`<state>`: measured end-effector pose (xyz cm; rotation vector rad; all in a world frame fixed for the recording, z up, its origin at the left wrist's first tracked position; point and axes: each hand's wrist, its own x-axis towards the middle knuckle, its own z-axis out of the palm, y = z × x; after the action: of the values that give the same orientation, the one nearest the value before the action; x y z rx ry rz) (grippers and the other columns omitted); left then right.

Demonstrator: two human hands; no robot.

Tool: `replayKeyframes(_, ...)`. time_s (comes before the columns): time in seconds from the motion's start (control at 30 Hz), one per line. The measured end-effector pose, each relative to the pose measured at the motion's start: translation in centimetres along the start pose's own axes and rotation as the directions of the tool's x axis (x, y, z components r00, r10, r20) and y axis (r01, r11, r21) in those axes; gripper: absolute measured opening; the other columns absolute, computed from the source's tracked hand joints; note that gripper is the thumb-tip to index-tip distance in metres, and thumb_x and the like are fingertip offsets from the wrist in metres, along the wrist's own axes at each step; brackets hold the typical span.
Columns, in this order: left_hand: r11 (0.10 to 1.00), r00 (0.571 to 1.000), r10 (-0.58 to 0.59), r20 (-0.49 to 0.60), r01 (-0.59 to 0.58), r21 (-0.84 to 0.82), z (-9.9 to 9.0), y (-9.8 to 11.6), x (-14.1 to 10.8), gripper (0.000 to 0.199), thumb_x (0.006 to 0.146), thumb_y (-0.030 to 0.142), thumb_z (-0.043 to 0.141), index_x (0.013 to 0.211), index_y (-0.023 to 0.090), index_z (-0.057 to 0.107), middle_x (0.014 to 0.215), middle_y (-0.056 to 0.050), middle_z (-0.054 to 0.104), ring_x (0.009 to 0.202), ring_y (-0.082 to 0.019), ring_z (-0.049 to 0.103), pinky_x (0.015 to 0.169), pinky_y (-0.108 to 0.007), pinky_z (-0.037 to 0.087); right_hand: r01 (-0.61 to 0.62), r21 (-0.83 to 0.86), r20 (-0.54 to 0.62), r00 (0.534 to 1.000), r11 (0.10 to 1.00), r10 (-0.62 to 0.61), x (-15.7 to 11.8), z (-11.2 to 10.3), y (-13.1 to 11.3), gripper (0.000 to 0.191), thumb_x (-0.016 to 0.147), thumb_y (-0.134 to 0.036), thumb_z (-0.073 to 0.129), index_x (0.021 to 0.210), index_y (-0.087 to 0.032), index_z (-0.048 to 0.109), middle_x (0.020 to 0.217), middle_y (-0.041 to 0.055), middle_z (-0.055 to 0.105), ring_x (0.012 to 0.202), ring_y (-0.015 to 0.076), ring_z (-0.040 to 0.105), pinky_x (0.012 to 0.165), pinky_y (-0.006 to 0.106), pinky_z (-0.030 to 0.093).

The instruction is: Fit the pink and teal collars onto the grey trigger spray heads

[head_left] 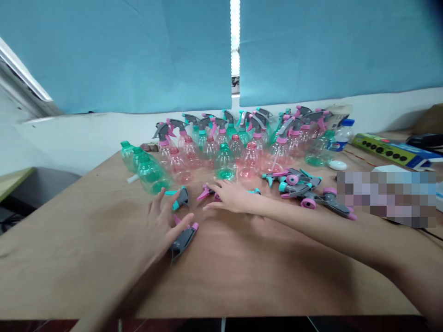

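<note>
Blue blinds [138,55] hang behind a brown table [263,276]. On it, by the left hand [159,222], lies 1 pink-and-gray spray head [183,241], its long axis slanting from near left to far right, pink tip at the far-right end. The person's left fingers are spread, closed on nothing. Just beyond lies a teal-and-gray spray head [183,196]. The right hand [231,196] points leftward, fingers apart, over a half-covered spray head [206,192]; whether they touch cannot be told. Green and pink bottles [249,161] stand behind.
</note>
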<state>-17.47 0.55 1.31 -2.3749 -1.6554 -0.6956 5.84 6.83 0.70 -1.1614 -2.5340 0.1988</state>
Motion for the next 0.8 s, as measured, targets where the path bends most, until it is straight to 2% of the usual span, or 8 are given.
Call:
replayKeyframes(0.1,0.994,0.992,-0.083,0.091,0.089,-0.060,1.2,-1.0,-0.3,0.060,0.085,0.053,0.050,0.139,0.030,0.035,0.147,-0.010,0.030,0.132,-0.034,0.035,0.101,-0.052,0.037,0.031,0.013,0.025,0.999,0.999,-0.031,-0.2,1.0,-1.0,0.078,0.082,-0.067,0.043,0.139,-0.014,0.038,0.138,0.0215,0.044,0.125,0.0366,0.043,0.097,0.052,0.039)
replayKeyframes(0.17,0.991,0.992,-0.075,0.103,0.086,-0.104,1.9,-0.7,0.3,0.054,0.087,0.052,0.047,0.134,0.025,0.042,0.141,-0.010,0.040,0.129,-0.029,0.040,0.103,-0.048,0.036,0.042,0.012,0.037,0.998,0.999,-0.042,-0.9,0.9,-1.4,0.076,0.084,-0.065,0.042,0.140,-0.014,0.037,0.139,0.0219,0.042,0.125,0.0373,0.043,0.096,0.054,0.040)
replayKeyframes(0.3,0.979,0.984,0.029,0.176,0.008,-0.203,1.9,1.7,1.7,0.037,0.092,0.045,0.042,0.114,0.021,0.059,0.118,-0.007,0.059,0.112,-0.025,0.055,0.096,-0.043,0.042,0.058,0.005,0.064,0.996,0.998,-0.058,-2.8,-0.2,-1.2,0.071,0.086,-0.055,0.049,0.139,-0.010,0.038,0.137,0.0227,0.045,0.123,0.0338,0.047,0.100,0.051,0.039)
replayKeyframes(0.47,0.975,0.975,0.132,0.178,-0.096,-0.200,1.3,5.0,2.3,0.027,0.092,0.039,0.044,0.102,0.022,0.063,0.104,-0.004,0.065,0.094,-0.021,0.062,0.081,-0.034,0.049,0.074,0.009,0.081,0.994,0.997,-0.074,-4.5,-0.9,-0.1,0.064,0.086,-0.044,0.056,0.137,-0.008,0.041,0.139,0.0219,0.044,0.126,0.0292,0.046,0.103,0.043,0.038)
replayKeyframes(0.53,0.977,0.972,0.171,0.162,-0.146,-0.155,1.4,5.3,2.5,0.025,0.092,0.037,0.046,0.101,0.021,0.063,0.099,-0.004,0.067,0.090,-0.021,0.062,0.077,-0.033,0.048,0.089,0.033,0.081,0.992,0.995,-0.092,-5.0,-1.2,0.3,0.064,0.087,-0.046,0.055,0.138,-0.010,0.040,0.142,0.0202,0.041,0.129,0.0278,0.044,0.104,0.041,0.038)
replayKeyframes(0.63,0.968,0.966,0.246,0.083,-0.241,-0.066,1.2,4.9,2.9,0.023,0.092,0.034,0.046,0.094,0.020,0.064,0.090,-0.004,0.069,0.084,-0.021,0.062,0.074,-0.034,0.046,0.098,0.081,0.052,0.993,0.992,-0.102,-5.8,-2.4,1.2,0.066,0.087,-0.053,0.050,0.140,-0.016,0.038,0.145,0.0171,0.038,0.131,0.0272,0.041,0.105,0.042,0.038)
replayKeyframes(0.73,0.961,0.961,0.277,-0.005,-0.277,-0.025,0.5,4.9,3.3,0.024,0.093,0.031,0.043,0.091,0.019,0.063,0.084,-0.005,0.067,0.081,-0.022,0.059,0.072,-0.035,0.043,0.060,0.079,0.012,0.998,0.995,-0.061,-7.1,-4.3,2.7,0.059,0.087,-0.052,0.050,0.135,-0.017,0.045,0.139,0.0151,0.046,0.128,0.0267,0.045,0.103,0.042,0.039)
replayKeyframes(0.8,0.949,0.950,0.309,-0.050,-0.312,-0.044,-0.1,5.8,3.2,0.022,0.093,0.029,0.043,0.091,0.019,0.062,0.086,-0.005,0.066,0.082,-0.021,0.058,0.073,-0.034,0.043,0.062,0.064,0.015,0.998,0.996,-0.063,-8.2,-5.5,4.0,0.050,0.089,-0.047,0.051,0.129,-0.017,0.052,0.134,0.0134,0.052,0.123,0.0249,0.049,0.101,0.041,0.041)
